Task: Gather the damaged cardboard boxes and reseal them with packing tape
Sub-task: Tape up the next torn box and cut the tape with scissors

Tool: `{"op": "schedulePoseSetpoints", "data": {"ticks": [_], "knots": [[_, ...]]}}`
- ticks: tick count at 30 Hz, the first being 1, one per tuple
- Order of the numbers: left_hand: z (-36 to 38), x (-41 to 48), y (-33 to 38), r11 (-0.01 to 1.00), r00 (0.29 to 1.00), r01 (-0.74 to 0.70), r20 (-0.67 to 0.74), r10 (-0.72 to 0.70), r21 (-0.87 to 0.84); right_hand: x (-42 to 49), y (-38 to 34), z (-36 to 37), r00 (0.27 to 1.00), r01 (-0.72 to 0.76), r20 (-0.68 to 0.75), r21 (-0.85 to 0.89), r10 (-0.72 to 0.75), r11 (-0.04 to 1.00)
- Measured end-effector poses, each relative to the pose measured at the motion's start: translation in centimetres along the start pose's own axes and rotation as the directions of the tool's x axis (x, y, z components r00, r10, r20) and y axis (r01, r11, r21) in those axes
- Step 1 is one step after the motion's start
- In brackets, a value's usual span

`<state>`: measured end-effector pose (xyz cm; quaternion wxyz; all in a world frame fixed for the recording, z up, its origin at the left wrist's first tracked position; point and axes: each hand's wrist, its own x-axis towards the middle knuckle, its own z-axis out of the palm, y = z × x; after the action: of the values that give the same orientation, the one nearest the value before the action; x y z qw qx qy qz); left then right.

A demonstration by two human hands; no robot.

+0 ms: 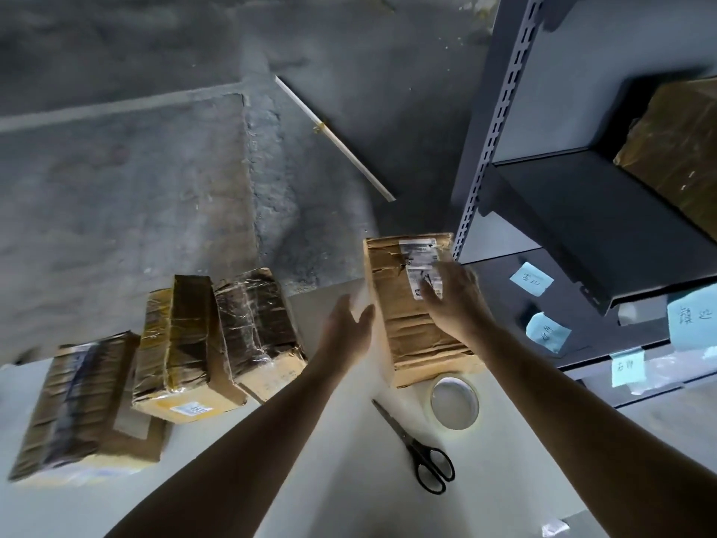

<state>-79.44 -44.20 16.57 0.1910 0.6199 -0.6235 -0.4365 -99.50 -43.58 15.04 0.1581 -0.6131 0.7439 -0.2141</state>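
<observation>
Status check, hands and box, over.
Both hands open: right hand flat on torn box, left hand beside it. Tape roll, scissors untouched nearby. Nothing blocking.

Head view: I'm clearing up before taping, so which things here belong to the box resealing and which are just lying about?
Job: torn brown cardboard box under the right hand; three tape-wrapped cardboard boxes; clear packing tape roll; black-handled scissors.
Lying about: long white stick on the floor; pale blue paper notes on the grey metal shelving.
</observation>
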Motion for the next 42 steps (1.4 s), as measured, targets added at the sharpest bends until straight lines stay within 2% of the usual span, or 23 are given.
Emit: {"op": "schedulePoseSetpoints", "data": {"ticks": [2,4,7,9,11,14,16,18,22,25,28,30,32,35,39,42], "knots": [[-2.0,-0.8,-0.3,0.993,0.971,-0.117,-0.212,0.114,-0.001,-0.1,-3.7,-0.3,0.995,0.095,-0.023,0.036,-0.095,0.995],[-4.3,-1.6,-0.6,0.985,0.92,-0.166,-0.354,0.169,0.04,-0.2,-6.9,0.7,0.984,0.176,0.002,0.112,-0.178,0.978],[-7.8,-2.4,-2.5,0.97,0.856,-0.184,-0.459,0.236,0.156,-0.8,-11.1,2.9,0.962,0.256,0.048,0.194,-0.27,0.947],[-9.5,-2.7,-4.6,0.97,0.831,-0.121,-0.512,0.216,0.212,-1.6,-13.6,4.2,0.932,0.306,0.13,0.223,-0.339,0.926],[-10.9,-3.0,-6.6,0.975,0.858,-0.05,-0.491,0.154,0.219,-2.1,-15.6,5.8,0.911,0.284,0.237,0.234,-0.338,0.93],[-12.1,-3.2,-8.9,0.965,0.927,0.007,-0.363,0.093,0.264,-2.2,-17.6,8.1,0.89,0.261,0.322,0.218,-0.322,0.94],[-12.4,-2.7,-9.8,0.975,0.944,0.096,-0.329,-0.025,0.2,-2.2,-18.5,9.3,0.895,0.229,0.343,0.2,-0.287,0.953],[-12.5,-1.8,-10.8,0.983,0.953,0.123,-0.294,-0.079,0.135,-1.8,-19.5,10.7,0.91,0.168,0.351,0.178,-0.222,0.969],[-12.2,-0.6,-12.0,0.996,0.982,0.068,-0.182,-0.055,0.062,-1.7,-20.8,12.2,0.906,0.071,0.405,0.149,-0.126,0.986],[-12.2,-0.2,-12.6,0.998,0.994,0.027,-0.112,-0.02,0.056,-1.9,-21.0,13.3,0.921,0.01,0.384,0.159,-0.071,0.987],[-12.7,-0.2,-12.7,1.0,0.997,-0.008,-0.077,0.007,-0.006,-2.0,-19.7,14.5,0.937,-0.046,0.347,0.268,-0.052,0.962],[-13.0,-0.5,-12.3,0.998,0.994,-0.051,-0.096,0.047,-0.036,-3.8,-20.9,12.4,0.945,-0.104,0.327,0.337,-0.013,0.936],[-13.0,-1.5,-12.0,0.995,0.988,-0.097,-0.12,0.094,-0.014,-6.2,-21.8,10.6,0.956,-0.15,0.288,0.334,0.05,0.931],[-12.7,-3.5,-12.2,0.996,0.993,-0.077,-0.09,0.081,0.046,-9.3,-21.7,9.4,0.956,-0.237,0.243,0.307,0.165,0.922],[-11.1,-6.5,-13.3,0.985,0.996,-0.071,-0.042,0.079,0.158,-12.8,-21.4,8.6,0.96,-0.244,0.217,0.341,0.177,0.908],[-10.4,-8.3,-14.6,0.989,0.996,-0.083,-0.009,0.085,0.124,-14.8,-20.8,8.1,0.955,-0.251,0.24,0.335,0.176,0.908]]}}
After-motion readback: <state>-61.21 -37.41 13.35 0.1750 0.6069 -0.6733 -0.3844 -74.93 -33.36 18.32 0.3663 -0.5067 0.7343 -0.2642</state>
